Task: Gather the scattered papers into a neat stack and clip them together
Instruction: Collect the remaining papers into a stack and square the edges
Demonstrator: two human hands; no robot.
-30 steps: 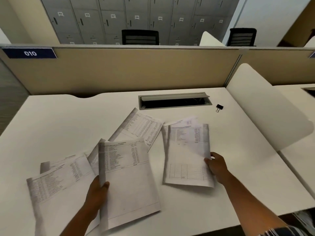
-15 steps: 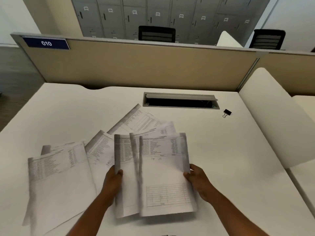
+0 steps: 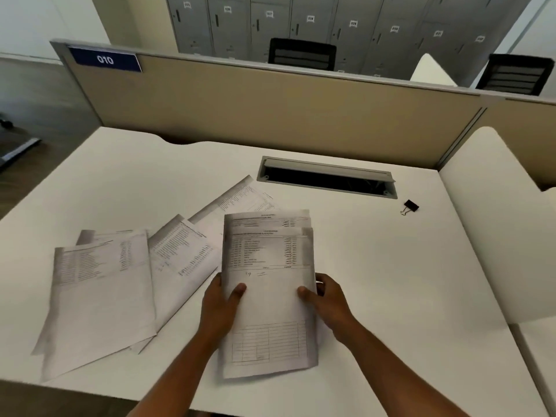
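On partition (image 3: 270, 115), label (image 3: 104, 59) "010"

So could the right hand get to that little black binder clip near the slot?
Probably yes: bare white desk lies between the right hand and the small black binder clip, but that hand is holding the stack of printed papers.

A white desk (image 3: 376, 281) carries loose printed sheets (image 3: 102, 290) at left and a black binder clip (image 3: 410, 206) at right.
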